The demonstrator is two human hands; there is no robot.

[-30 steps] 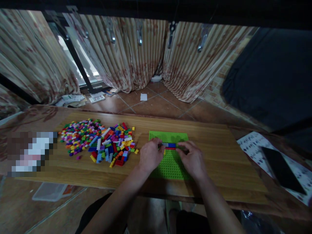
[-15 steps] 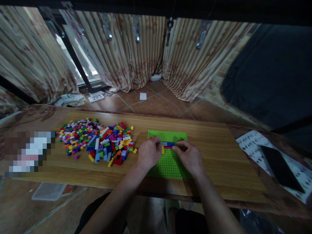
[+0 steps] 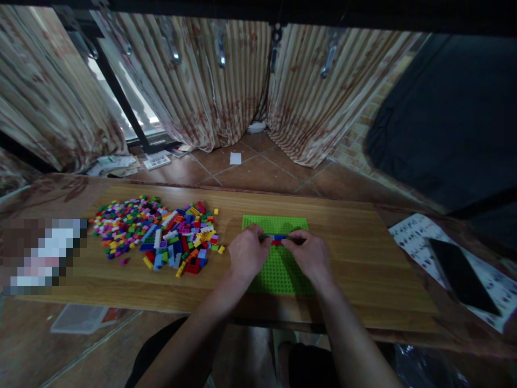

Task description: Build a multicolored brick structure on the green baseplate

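Left hand [image 3: 251,250] and right hand [image 3: 312,252] pinching brick strip [image 3: 278,237], over green plate [image 3: 278,277], loose pile [image 3: 183,234] on counter [image 3: 363,264]

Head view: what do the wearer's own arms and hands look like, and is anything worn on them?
The left forearm and right forearm are bare, with no sleeves in view. The left hand and right hand are ungloved. No watch, cable or marking shows; anything as small as a ring can't be made out.

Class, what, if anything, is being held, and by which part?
A row of bricks, by its ends: left hand at the left, right hand at the right.
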